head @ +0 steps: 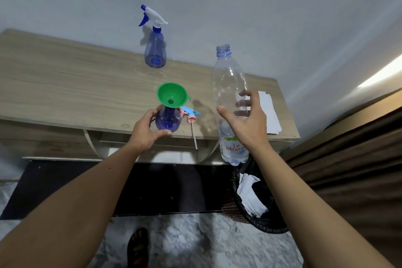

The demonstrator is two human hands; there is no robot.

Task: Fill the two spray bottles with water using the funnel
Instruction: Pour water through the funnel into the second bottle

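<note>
Left hand (145, 130): fingers and thumb curled round the rounded body of the near spray bottle (168, 120), gripping it where it stands at the front edge of the table (65, 85). This bottle is blue and translucent, with its trigger head off. The green funnel (172, 95) sits in its neck, mouth tilted slightly toward the camera.

Right hand (245, 124): wrapped round the middle of the clear water bottle (230, 104), thumb on the near side, fingers showing through the plastic on the far side. The bottle is uncapped, held nearly upright to the right of the funnel, neck uppermost and clear of the funnel. Its base hangs in front of the table's edge. A red-lettered label sits near the base. Whether much water remains inside, cannot tell.

Just right of the funnel bottle, on the table: a detached pink and light blue trigger head (191, 115), lying flat, its dip tube (194, 137) projecting past the table edge.

Beyond the funnel, near the wall: second spray bottle (155, 50), blue, upright, white and blue trigger head fitted.

Right of the funnel, behind the water bottle: white paper (269, 113) on the table.

Below the table, on the right: a lined waste basket (250, 202) on the floor.
</note>
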